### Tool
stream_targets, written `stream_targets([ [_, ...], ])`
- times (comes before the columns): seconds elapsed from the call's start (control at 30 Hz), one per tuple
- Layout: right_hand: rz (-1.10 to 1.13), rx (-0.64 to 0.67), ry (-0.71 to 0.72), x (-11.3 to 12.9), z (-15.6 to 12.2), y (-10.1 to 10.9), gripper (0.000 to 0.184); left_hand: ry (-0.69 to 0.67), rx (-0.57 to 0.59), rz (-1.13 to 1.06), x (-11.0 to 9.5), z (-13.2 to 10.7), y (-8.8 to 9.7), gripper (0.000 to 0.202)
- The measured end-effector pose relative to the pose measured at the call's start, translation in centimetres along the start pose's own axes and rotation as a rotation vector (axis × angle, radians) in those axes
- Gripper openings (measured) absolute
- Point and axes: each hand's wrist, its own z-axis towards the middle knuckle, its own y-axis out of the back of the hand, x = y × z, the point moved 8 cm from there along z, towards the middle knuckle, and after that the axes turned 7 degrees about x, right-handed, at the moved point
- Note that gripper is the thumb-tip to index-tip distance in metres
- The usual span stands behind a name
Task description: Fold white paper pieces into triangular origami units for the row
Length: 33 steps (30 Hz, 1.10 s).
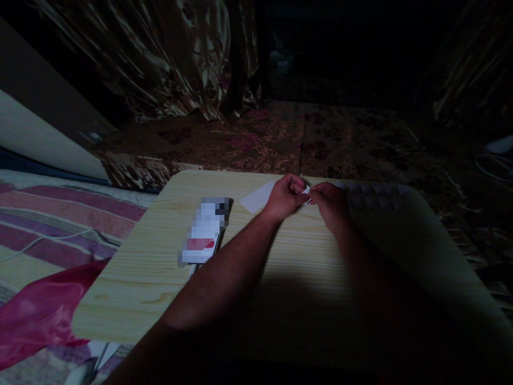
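Note:
Near the far edge of a pale wooden table (236, 289), my left hand (286, 198) and my right hand (331, 203) meet over a small white piece (306, 193) that looks like paper. Fingers of both hands are closed on it, one hand at each side. Beside my left hand a white sheet (257, 198) lies on the tabletop, partly covered by that hand. Just right of my right hand stands a dark tray with rows of cups (377, 197), like an egg tray. How the small piece is folded is too dim to tell.
A phone (206, 227) with a blurred screen lies left of my left forearm. Beyond the table is a ledge with patterned cloth (256, 133) under shiny curtains (192, 59). At left, a striped bedspread (60, 214) carries a white cable and pink cloth (48, 305).

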Motion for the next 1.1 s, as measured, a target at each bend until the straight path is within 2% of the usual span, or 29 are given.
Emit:
stream_targets([
  [0.17,-0.044,-0.009,0.036,0.19,0.08,0.14,0.015,0.001,0.012,0.003,-0.14,-0.15,-0.34,0.040],
  [0.33,-0.001,-0.002,-0.001,0.01,0.06,0.04,0.017,0.002,-0.004,0.019,-0.29,-0.15,-0.24,0.040],
  [0.6,0.016,-0.007,0.012,-0.18,0.10,-0.06,0.017,-0.006,0.030,0.042,-0.02,-0.07,-0.35,0.041],
  [0.8,0.023,0.001,-0.039,0.05,0.03,0.01,0.016,-0.002,0.051,0.039,0.07,-0.11,-0.46,0.045],
  [0.97,0.004,0.016,-0.013,-0.05,0.13,-0.14,0.015,-0.003,0.045,0.075,0.00,-0.14,-0.44,0.047],
  [1.1,0.016,0.014,0.014,-0.13,0.23,-0.19,0.015,-0.034,0.037,0.091,-0.30,-0.12,-0.47,0.042],
])
